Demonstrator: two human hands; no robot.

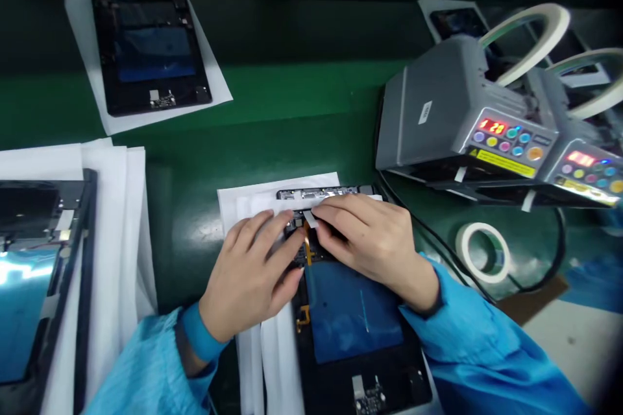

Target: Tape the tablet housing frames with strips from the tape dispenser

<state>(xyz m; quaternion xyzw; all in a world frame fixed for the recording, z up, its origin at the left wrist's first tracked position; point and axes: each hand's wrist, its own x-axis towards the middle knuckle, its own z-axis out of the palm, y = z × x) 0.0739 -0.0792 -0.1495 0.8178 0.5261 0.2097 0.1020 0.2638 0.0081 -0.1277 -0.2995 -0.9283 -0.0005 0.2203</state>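
We press our left hand flat, fingers together, on the opened tablet; our right hand pinches a white tape strip near its far edge.

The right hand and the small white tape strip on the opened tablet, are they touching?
Touching. The head view shows the right hand fingertips pinching the tape strip.

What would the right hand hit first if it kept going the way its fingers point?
Judging roughly, the right hand points left across the open tablet, so it would first meet the left hand fingers, almost touching already.
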